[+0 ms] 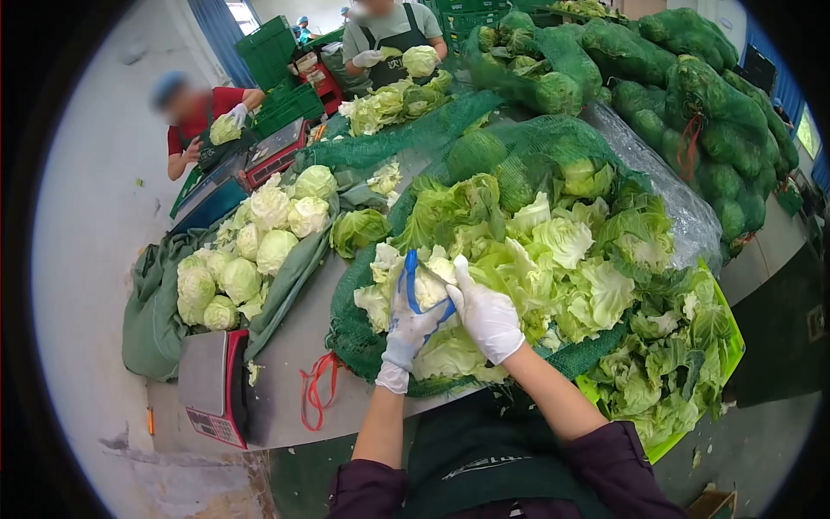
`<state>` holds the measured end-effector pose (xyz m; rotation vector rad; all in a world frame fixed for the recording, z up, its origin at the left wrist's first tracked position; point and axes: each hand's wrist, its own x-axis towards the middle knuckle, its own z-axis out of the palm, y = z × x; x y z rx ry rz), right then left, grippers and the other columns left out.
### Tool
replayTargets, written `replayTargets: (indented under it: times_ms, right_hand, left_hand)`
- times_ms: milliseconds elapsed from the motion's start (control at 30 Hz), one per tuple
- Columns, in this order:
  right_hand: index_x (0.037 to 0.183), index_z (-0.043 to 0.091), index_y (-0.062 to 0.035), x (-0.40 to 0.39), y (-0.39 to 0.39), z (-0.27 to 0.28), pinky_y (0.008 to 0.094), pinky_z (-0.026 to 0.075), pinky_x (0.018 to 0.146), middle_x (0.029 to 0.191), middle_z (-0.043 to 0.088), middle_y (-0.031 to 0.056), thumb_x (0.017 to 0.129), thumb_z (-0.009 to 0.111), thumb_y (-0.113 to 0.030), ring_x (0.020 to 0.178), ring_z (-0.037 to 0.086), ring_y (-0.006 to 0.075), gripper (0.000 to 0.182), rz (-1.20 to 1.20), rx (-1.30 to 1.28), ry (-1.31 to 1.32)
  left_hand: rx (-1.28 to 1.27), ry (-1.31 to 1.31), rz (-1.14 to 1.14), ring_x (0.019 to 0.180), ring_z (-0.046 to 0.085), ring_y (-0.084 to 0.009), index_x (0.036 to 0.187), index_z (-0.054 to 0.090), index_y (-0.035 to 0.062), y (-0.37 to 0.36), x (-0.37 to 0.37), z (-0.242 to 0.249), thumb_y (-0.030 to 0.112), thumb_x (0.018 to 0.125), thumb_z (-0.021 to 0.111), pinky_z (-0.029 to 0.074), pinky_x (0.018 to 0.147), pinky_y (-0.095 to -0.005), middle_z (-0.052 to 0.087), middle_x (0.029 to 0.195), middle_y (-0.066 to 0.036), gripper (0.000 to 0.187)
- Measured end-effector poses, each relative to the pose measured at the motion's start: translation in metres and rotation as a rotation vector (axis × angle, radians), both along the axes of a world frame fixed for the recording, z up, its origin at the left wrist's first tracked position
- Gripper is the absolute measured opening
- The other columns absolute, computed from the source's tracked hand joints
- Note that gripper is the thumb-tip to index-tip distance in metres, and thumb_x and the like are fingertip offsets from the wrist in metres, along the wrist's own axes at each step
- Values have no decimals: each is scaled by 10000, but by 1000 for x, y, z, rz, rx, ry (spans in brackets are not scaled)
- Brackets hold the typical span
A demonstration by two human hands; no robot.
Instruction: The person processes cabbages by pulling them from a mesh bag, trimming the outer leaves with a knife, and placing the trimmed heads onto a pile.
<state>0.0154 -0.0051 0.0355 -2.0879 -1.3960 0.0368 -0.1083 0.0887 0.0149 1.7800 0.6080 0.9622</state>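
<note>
My left hand (417,316), in a white glove with blue along the thumb and fingers, is closed around a pale, trimmed cabbage head (430,289). My right hand (486,313), in a thin white glove, is closed against the cabbage's right side. From its fingers a thin grey strip, which looks like the blade of a knife (437,275), lies across the cabbage; the handle is hidden. Under and beyond both hands is a heap of loose cabbage leaves (562,259) on green netting (354,342).
Trimmed cabbages (240,278) lie on green cloth at left, behind a scale (206,381). Red string (318,394) hangs at the table edge. A lime-green crate (733,346) holds leaves at right. Netted cabbages (718,130) are piled behind. Two co-workers (393,39) handle cabbages across the table.
</note>
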Motion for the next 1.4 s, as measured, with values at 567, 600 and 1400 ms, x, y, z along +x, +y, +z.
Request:
replayTargets:
  times_ms: [567,600,1400]
  right_hand:
    - [1187,561,18,96,36,-17,349,498,505,647,639,134,933,486,-516,480,608,224,597,-113,89,745]
    - [1187,561,18,88,38,-12,349,498,505,647,639,134,933,486,-516,480,608,224,597,-96,88,746]
    - [773,645,-7,19,7,72,294,439,443,673,643,72,850,606,-243,440,538,148,251,197,3,1020]
  left_hand:
    - [-1031,-1104,-261,1331,366,-305,1451,328,255,3,-90,-47,406,892,574,352,1058,-524,327,1495,-91,629]
    - [-1018,-1110,-251,1331,366,-305,1451,328,255,2,-94,-42,406,892,574,352,1058,-524,327,1495,-91,629]
    - [-693,-391,-485,1321,369,-263,1515,141,163,-25,-85,24,275,756,669,328,1074,-423,325,1476,-87,932]
